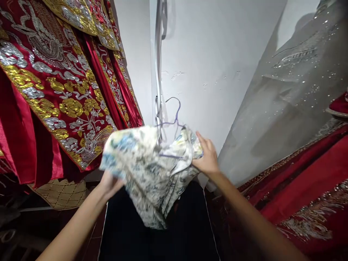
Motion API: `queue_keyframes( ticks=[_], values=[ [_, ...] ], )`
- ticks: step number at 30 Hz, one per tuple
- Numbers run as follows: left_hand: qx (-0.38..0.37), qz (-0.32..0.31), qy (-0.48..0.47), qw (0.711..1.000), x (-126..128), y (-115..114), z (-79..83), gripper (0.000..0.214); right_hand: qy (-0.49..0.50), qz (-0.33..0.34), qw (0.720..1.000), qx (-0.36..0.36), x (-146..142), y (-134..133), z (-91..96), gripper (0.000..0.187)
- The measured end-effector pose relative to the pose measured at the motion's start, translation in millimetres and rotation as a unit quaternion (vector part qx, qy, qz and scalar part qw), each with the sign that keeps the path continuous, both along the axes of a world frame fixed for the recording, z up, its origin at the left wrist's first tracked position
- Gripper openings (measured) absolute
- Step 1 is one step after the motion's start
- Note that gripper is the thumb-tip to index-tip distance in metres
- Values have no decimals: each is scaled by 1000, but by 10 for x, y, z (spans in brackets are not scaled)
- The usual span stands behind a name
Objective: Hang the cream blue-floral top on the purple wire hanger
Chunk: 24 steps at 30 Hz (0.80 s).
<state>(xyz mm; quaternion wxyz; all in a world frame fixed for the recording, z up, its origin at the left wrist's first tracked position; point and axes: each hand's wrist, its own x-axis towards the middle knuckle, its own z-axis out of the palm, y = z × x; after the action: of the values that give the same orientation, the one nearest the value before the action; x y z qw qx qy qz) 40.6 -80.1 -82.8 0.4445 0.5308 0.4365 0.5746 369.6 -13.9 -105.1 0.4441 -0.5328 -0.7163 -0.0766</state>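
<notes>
A short-sleeved floral shirt [152, 174] in white, blue and grey hangs tilted in front of me, with a white collar band near its right shoulder. A thin purple wire hanger [176, 116] runs into it, its hook pointing up toward the wall and its lower bar showing at the neck opening. My left hand [110, 183] grips the shirt at its left sleeve, the fingers partly covered by cloth. At the other shoulder, my right hand [207, 156] is closed around the shirt and the hanger's end, thumb up.
Red satin garments [67, 98] with gold and silver embroidery hang on the left. A sheer sparkly grey dress [285, 83] and a red embroidered garment [304, 188] hang at the right. A white wall [212, 54] with a metal strip [157, 47] stands ahead.
</notes>
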Motion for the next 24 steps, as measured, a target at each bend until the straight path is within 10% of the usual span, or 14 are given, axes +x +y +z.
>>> queue_keyframes(
  ticks=[6,10,17,20,24],
  values=[
    [-51,-9,-66,996,-9,31,-436,57,-53,-11,997,56,-215,210,714,92],
    [-24,75,-103,992,191,171,-703,53,-59,-7,996,60,-448,44,792,94],
    [-149,141,-156,966,406,50,-1227,56,122,76,989,44,-566,-529,116,56],
    [-177,91,-195,960,495,-113,-1222,55,336,100,934,-72,-891,-712,-406,28],
    [-175,39,-255,950,525,-311,-1042,54,419,252,817,-305,-1411,-888,-923,42]
  ],
)
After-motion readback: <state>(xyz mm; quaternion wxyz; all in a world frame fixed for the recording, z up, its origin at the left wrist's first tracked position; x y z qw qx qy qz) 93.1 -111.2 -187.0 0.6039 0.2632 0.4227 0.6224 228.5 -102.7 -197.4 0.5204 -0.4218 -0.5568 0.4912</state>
